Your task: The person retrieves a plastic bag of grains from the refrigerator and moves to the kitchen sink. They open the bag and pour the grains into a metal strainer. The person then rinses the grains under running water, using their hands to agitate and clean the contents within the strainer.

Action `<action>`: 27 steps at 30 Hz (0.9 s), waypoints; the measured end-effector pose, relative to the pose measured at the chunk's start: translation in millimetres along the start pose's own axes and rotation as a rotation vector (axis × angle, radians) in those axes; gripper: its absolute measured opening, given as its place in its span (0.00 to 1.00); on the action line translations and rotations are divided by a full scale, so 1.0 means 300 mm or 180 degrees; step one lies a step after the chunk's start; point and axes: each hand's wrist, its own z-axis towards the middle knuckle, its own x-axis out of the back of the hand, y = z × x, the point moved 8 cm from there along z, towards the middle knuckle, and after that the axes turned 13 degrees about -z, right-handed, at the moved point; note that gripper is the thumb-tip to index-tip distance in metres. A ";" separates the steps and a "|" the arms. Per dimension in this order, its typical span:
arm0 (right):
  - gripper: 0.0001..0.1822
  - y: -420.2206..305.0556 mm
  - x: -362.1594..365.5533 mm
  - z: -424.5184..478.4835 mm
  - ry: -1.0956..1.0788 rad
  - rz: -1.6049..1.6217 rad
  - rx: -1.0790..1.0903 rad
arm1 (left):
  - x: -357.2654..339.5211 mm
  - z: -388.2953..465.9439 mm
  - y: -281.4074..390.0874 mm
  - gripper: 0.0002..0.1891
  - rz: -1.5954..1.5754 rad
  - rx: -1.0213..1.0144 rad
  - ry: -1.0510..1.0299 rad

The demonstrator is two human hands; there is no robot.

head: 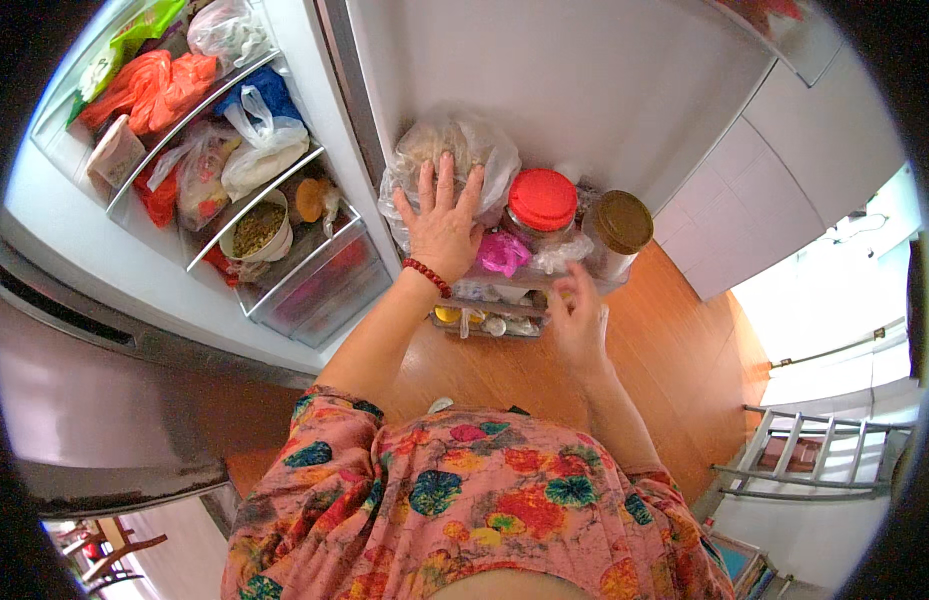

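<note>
My left hand, with a red bead bracelet at the wrist, lies with fingers spread on a large clear plastic bag. The bag sits in a refrigerator door shelf; what it contains is unclear. Beside it stand a jar with a red lid and a jar with a dark golden lid. In front of the red-lidded jar lie a pink plastic bag and a crumpled whitish plastic bag. My right hand is just before the whitish bag, fingers bent and apart; whether a fingertip touches it is unclear.
To the left, the open refrigerator has shelves with an orange-red bag, a white bag and a bowl of food. A lower door shelf holds small items. A metal rack stands right, on the wooden floor's far side.
</note>
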 end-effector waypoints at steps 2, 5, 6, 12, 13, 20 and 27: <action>0.19 -0.015 0.024 0.066 0.0336 -0.0913 0.0234 | -0.003 0.000 0.005 0.39 -0.0140 -0.0056 0.0043; 0.18 -0.034 -0.013 0.154 -0.0087 -0.1996 0.0095 | 0.007 -0.015 -0.006 0.39 -0.0222 -0.0124 0.0101; 0.18 -0.033 -0.024 0.170 -0.0313 -0.2241 0.0015 | 0.011 -0.017 -0.009 0.38 -0.0252 -0.0153 0.0125; 0.13 0.045 -0.015 0.212 -0.0046 -0.2236 0.0222 | 0.006 -0.020 -0.034 0.39 -0.0326 -0.0185 -0.0019; 0.13 0.034 0.007 0.206 0.0101 -0.2170 0.0279 | 0.001 -0.021 -0.038 0.39 -0.0319 -0.0190 -0.0019; 0.13 0.051 0.051 0.206 0.0267 -0.1233 0.0355 | -0.015 -0.021 -0.048 0.40 -0.0293 -0.0205 -0.0013; 0.15 -0.019 0.106 0.256 0.0358 -0.0688 -0.0108 | -0.029 -0.018 -0.051 0.39 -0.0214 -0.0205 -0.0033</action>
